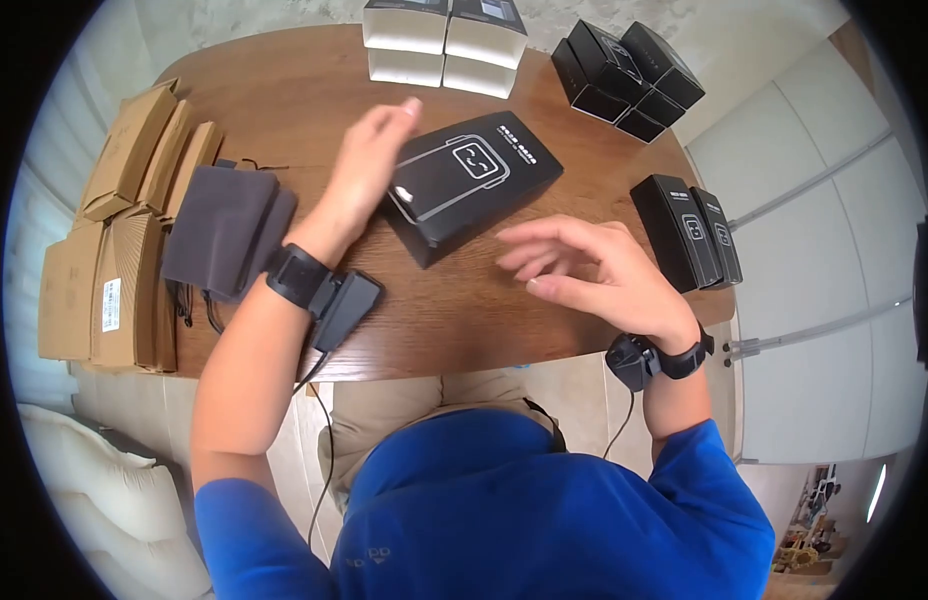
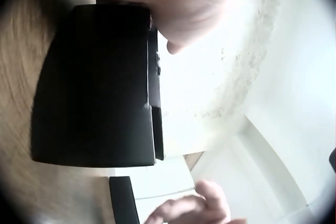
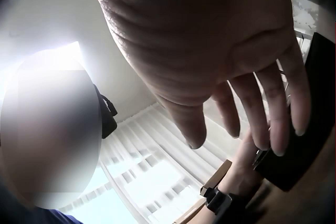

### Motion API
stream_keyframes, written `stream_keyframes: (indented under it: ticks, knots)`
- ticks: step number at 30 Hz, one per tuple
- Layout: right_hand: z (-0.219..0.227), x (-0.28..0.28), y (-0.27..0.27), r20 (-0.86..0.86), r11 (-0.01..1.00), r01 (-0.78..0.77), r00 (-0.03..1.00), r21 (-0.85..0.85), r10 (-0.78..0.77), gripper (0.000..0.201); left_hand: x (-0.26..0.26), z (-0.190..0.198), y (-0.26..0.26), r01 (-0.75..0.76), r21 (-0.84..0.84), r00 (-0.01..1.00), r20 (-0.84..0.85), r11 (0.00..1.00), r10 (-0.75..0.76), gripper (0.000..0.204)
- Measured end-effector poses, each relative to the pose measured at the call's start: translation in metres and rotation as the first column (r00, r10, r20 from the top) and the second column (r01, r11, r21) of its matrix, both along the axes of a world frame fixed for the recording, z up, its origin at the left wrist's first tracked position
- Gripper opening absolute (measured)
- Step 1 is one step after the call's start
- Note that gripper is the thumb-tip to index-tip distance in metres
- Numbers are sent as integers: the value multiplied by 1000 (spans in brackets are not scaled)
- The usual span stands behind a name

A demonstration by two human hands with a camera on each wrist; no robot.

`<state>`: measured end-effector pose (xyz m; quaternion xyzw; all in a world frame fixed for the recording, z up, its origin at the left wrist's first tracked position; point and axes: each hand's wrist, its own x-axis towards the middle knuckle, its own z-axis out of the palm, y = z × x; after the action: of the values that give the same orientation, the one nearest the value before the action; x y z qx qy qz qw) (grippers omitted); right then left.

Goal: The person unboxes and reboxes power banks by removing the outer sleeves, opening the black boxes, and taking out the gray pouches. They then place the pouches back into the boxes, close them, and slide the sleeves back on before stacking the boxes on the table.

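A black box point(image 1: 479, 170) with a white line drawing of a smiling-screen device lies flat and slanted on the table. My left hand point(image 1: 372, 158) is at its left end, palm edge toward the box, one digit raised and clear of the lid. In the left wrist view that hand point(image 2: 173, 3) overlaps the upper end of the box point(image 2: 94, 87); some of its fingers are hidden. To the right of the box, my right hand point(image 1: 599, 265) hovers with loosely bent, spread fingers and holds nothing. The right wrist view shows those fingers point(image 3: 257, 108) hanging apart beside the box's dark side.
Brown cartons point(image 1: 94, 280) and a dark grey pouch point(image 1: 219, 230) lie at the left. White open-ended boxes point(image 1: 444, 45) are stacked at the back. Several black boxes point(image 1: 629, 80) stand back right, and two slim black boxes point(image 1: 684, 235) stand near the right edge.
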<state>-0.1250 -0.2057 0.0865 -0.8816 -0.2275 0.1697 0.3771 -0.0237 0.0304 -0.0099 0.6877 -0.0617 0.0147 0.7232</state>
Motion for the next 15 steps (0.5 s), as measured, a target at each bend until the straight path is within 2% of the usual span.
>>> stream_keyframes:
  ticks: [1,2,3,4,5,8,9,10,12,15]
  knots:
    - [1,3,0,-75,997,-71,995,23,73,56,3,0,3,-90,4,996,27,996,90,43]
    - [-2,9,3,-77,996,-83,993,26,85,56,4,0,7,-183,7,982,56,983,182,44]
    - [-8,16,8,296,991,-129,945,-46,137,60,6,-1,9,-196,10,979,55,980,196,44]
    - [-13,23,12,624,982,-146,758,-124,191,63,8,-5,10,-198,-1,978,74,980,197,44]
    - [-17,30,14,558,981,-153,807,-117,193,72,10,-7,10,-200,-12,975,95,980,201,45]
    - [-30,54,21,616,969,-199,748,-147,247,81,1,-6,3,-115,11,992,44,993,114,44]
    - [-34,62,23,611,961,-206,742,-184,277,88,0,-7,0,-94,-60,995,39,994,96,49]
    - [-38,70,23,612,959,-223,738,-176,284,88,1,-8,0,-111,-52,993,39,992,113,49]
    - [-44,88,23,612,942,-246,716,-227,335,90,2,-8,1,15,-142,998,-51,990,-22,51]
    - [-42,105,22,557,923,-268,738,-276,380,88,2,-8,1,-25,-125,998,-68,992,16,54]
